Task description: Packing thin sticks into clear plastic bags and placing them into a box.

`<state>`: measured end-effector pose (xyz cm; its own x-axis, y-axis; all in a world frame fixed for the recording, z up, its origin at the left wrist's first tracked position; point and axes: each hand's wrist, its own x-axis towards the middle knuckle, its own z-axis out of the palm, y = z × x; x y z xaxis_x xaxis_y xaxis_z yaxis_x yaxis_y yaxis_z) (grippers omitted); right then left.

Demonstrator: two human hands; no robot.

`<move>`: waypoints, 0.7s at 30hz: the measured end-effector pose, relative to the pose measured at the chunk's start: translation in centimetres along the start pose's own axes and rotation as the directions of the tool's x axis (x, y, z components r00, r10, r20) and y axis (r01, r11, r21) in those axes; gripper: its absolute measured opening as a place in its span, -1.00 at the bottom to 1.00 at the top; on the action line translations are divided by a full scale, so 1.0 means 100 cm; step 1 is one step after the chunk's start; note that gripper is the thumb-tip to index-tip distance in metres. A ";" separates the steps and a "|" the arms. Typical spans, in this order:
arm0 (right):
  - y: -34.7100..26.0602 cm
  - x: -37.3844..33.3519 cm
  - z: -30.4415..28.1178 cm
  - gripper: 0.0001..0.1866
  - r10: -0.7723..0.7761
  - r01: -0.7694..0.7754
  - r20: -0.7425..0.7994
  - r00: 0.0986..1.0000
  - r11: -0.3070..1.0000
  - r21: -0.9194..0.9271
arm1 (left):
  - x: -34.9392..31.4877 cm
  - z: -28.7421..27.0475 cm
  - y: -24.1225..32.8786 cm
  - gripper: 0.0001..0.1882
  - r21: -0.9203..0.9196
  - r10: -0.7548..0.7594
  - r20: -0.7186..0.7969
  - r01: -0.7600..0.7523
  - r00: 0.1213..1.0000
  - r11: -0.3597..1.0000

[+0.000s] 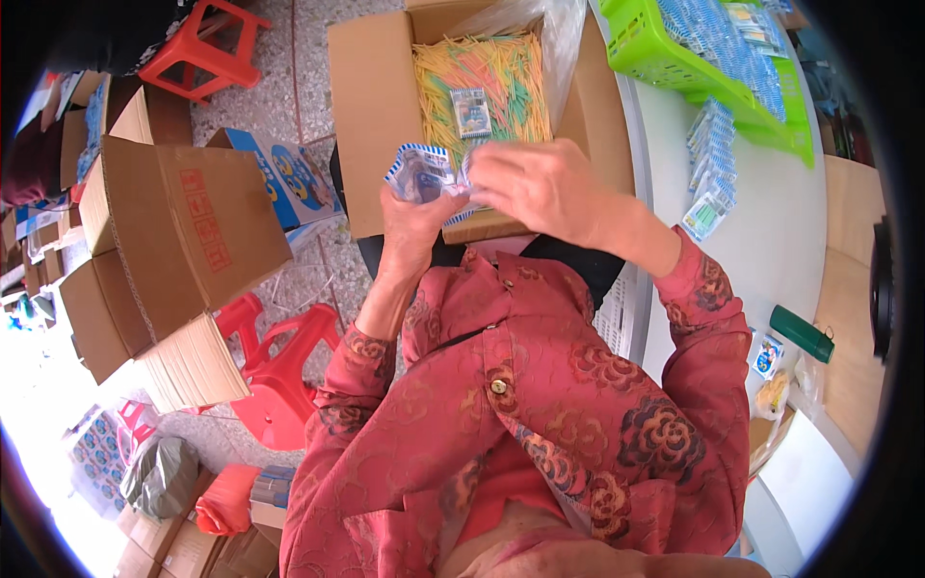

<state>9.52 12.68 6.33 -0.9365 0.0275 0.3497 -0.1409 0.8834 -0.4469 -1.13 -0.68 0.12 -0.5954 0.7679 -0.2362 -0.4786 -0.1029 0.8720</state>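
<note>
My left hand (pixel 412 229) grips a small clear plastic packet (pixel 421 173) with blue-and-white striped edges, thumb laid along its lower side. At the packet's right edge, my right hand (pixel 540 185) has its fingers bent and pinched together on the plastic; the fingertips are partly hidden. Both hands are over the near side of an open cardboard box (pixel 371 125). Inside it lies a heap of thin yellow, green and pink sticks (pixel 525 72). Another printed packet (pixel 471 113) rests on those sticks, just beyond my hands.
On the white table (pixel 771 222) to the right are a green basket (pixel 713 82) full of packets, a row of packets (pixel 711 164) and a dark green bottle (pixel 802 333). Cardboard cartons (pixel 193 222) and red stools (pixel 279 385) stand on the left.
</note>
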 end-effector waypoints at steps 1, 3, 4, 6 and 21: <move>0.002 0.002 -0.001 -0.82 0.055 -0.056 0.038 0.998 0.998 0.028 | 0.000 -0.001 0.000 -0.77 0.089 0.026 0.023 -0.028 0.999 0.996; 0.007 0.007 -0.004 -0.86 0.123 -0.132 0.105 0.987 0.988 0.080 | 0.000 0.001 0.008 -0.66 0.191 0.002 0.089 -0.019 0.996 0.981; 0.011 0.010 -0.002 -0.85 0.093 -0.100 0.064 0.994 0.989 0.112 | 0.001 0.002 0.013 -0.66 0.193 -0.004 0.090 -0.014 0.996 0.981; 0.009 0.017 -0.004 -0.85 0.074 -0.082 0.051 0.996 0.981 0.178 | 0.006 0.002 0.020 -0.76 0.158 0.036 0.129 -0.057 0.991 0.986; 0.008 0.043 0.003 -0.89 -0.080 0.080 -0.033 0.996 0.997 -0.018 | 0.016 -0.003 0.019 -0.76 0.087 0.165 -0.038 -0.161 0.986 0.983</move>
<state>5.27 13.36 7.24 -0.9110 -0.0282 0.4114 -0.2095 0.8910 -0.4029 -3.18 0.14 1.31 -0.6901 0.7160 -0.1051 -0.3183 -0.1699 0.9326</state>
